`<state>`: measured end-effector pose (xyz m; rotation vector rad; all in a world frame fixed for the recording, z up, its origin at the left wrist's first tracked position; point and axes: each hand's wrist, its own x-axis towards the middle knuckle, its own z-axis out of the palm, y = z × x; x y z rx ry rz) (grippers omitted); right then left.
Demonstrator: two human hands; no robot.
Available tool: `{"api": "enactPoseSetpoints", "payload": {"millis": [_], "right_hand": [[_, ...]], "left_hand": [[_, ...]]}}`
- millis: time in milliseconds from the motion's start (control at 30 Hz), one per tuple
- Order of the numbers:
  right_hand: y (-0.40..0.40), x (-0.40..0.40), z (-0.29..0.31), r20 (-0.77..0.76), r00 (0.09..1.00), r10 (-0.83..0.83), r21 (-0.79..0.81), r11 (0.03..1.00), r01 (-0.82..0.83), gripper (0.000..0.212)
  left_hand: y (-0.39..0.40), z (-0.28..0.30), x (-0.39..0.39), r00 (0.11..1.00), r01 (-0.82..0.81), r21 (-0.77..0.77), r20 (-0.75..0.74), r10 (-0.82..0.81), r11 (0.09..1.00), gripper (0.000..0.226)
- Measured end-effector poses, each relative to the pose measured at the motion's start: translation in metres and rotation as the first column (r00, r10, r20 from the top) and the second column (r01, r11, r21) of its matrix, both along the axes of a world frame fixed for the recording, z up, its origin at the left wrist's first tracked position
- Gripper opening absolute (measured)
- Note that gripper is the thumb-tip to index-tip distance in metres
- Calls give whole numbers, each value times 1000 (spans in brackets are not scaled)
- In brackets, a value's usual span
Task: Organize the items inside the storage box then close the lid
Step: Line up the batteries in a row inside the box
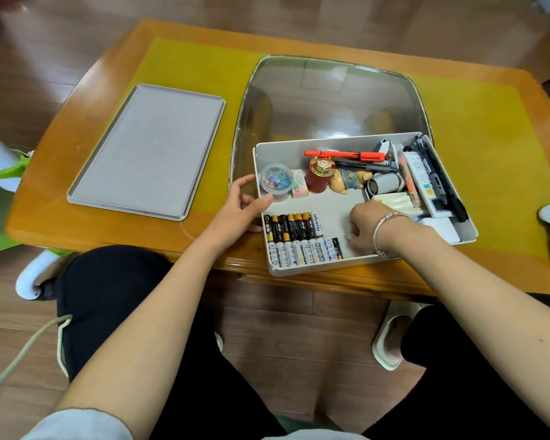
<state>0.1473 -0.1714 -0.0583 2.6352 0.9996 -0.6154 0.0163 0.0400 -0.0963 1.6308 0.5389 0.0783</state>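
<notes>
Head view: box (346,139) at table's (108,128) near edge, lid (146,150) off, lying apart toward the left edge.
Left hand (245,204) curls over the box's left wall; right hand (367,230) pinches a battery (350,237) on the floor. Batteries (299,241), some marked "Heybright", look small, stiff, slick, prone to roll; pinch mid-barrel. Lid likely light, rigid: lift by its long edges.

box (302,144) white | lid (146,150) grey | batteries (294,239) black-gold, white | marker (343,154) red | table (115,58) orange-yellow
</notes>
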Motion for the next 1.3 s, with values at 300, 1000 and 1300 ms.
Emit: {"api": "enactPoseSetpoints", "payload": {"millis": [300, 1000, 1300], "right_hand": [[4, 5, -3, -226, 946, -231, 445, 840, 311, 21], [1, 6, 14, -284, 956, -73, 271, 950, 153, 22], [13, -9, 16, -194, 981, -17, 22, 1000, 22, 24]], "left_hand": [[-17, 23, -7, 979, -192, 611, 65, 192, 768, 69], [-73, 40, 26, 743, 628, 741, -482, -465, 236, 58], [-78, 37, 29, 609, 763, 623, -600, -519, 174, 67]]}}
